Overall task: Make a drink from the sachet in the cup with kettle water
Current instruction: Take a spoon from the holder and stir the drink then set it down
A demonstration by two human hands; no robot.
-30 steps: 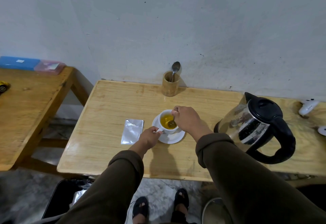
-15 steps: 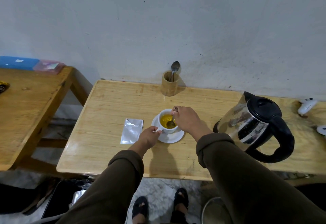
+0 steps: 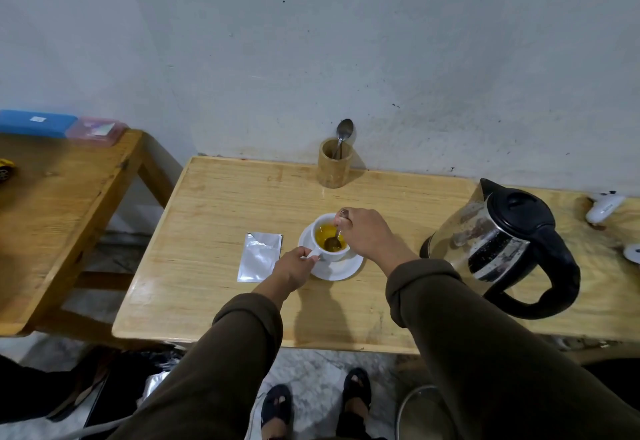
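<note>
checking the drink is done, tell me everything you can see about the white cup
The white cup is small, glossy and ceramic-looking, standing upright on a matching white saucer near the middle of the light wooden table. It holds a yellow-orange liquid. A metal spoon dips into it, held by the right hand. The left hand pinches its handle, which points toward the silver sachet lying beside it.

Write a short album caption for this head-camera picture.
Right hand stirs yellow drink in white cup with spoon; left hand steadies handle.
</note>
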